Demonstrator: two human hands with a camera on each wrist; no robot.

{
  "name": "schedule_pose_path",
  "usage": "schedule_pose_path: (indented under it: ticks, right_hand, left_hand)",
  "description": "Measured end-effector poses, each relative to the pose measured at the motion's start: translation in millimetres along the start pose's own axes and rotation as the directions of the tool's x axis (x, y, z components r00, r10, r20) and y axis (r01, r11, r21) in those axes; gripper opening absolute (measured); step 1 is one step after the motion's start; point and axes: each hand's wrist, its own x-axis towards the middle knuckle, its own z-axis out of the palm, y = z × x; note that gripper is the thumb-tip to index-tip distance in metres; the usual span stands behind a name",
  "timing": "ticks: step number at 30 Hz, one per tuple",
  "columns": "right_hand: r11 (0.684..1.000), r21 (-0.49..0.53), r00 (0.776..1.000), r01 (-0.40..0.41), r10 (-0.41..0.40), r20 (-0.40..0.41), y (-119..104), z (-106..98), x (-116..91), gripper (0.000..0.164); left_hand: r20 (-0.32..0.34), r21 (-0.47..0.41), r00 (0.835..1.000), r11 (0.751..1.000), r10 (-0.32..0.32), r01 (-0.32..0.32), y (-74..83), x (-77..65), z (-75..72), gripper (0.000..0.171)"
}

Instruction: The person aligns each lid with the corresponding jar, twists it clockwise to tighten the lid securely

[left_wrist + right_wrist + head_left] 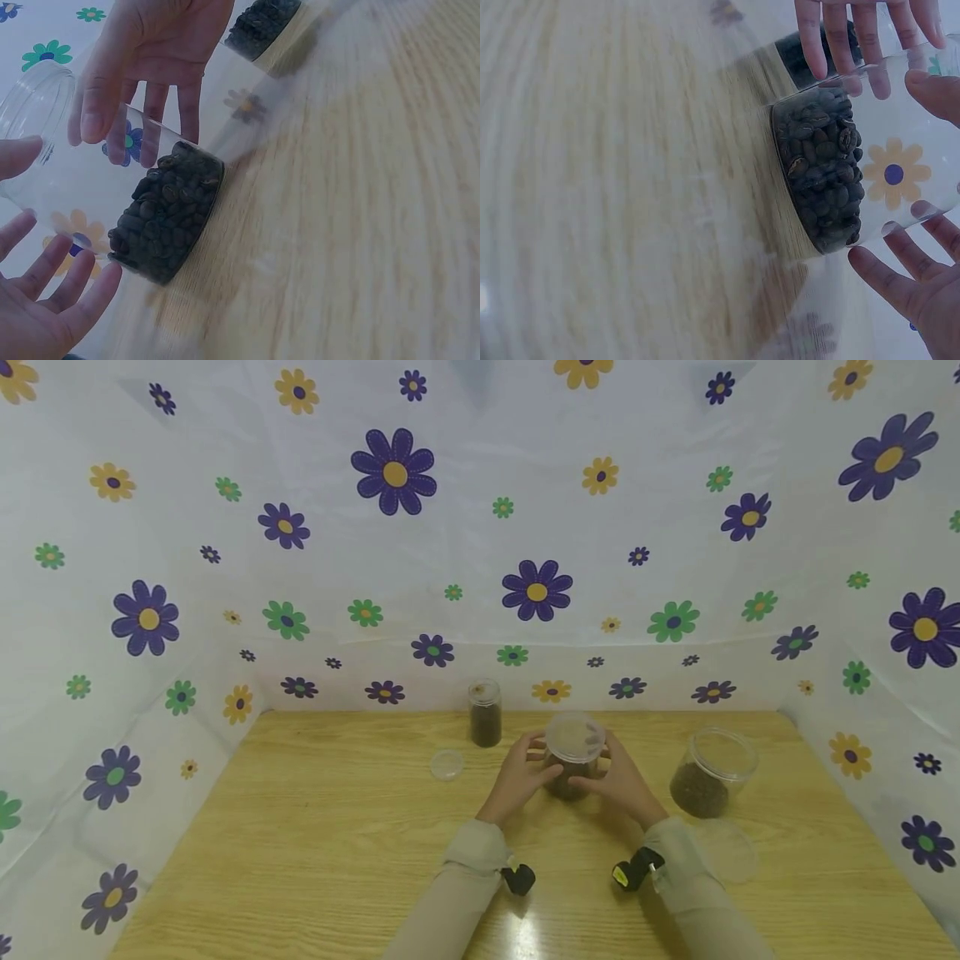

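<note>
A clear glass jar (567, 789) with dark coffee beans in its bottom stands on the wooden table between both hands. My left hand (521, 781) holds its left side, thumb at the front and fingers round the wall. On the opposite side my right hand (624, 783) grips it in the same way. From above, a pale round top (574, 735) shows on the jar; whether this is a lid or the mouth I cannot tell. The beans (169, 210) fill the lower part of the jar in the left wrist view.
To the right stands a wide jar (701, 785) part filled with dark beans, a clear disc-shaped lid (726, 852) lying before it. Behind on the left is a slim jar (486, 722) of dark contents, with a small clear lid (447, 765) nearby. Flowered cloth (465, 543) surrounds the table.
</note>
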Motion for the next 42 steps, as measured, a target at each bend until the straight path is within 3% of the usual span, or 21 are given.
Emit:
schedule_pose_path:
  ticks: [10,17,25,42]
  right_hand:
    - [0.997,0.029,0.998,-0.067,0.066,0.007,6,-6,11,0.095]
    - [0.996,0.051,0.998,-0.067,0.067,0.000,-3,-10,11,0.091]
    - [0.995,0.071,0.998,-0.064,0.065,-0.024,6,-12,16,0.087]
    - [0.995,0.050,0.995,-0.086,0.088,-0.036,6,-14,17,0.086]
  left_hand:
    - [-0.042,-0.006,0.999,0.999,-0.034,0.034,-1.4,15.5,5.7,0.060]
    - [-0.046,-0.039,0.998,0.999,-0.033,0.032,1.5,21.5,8.4,0.059]
    - [-0.060,-0.040,0.998,0.999,-0.028,0.025,5.1,28.2,11.7,0.058]
    - [0.009,0.021,0.999,0.999,-0.042,0.042,4.6,31.6,12.5,0.067]
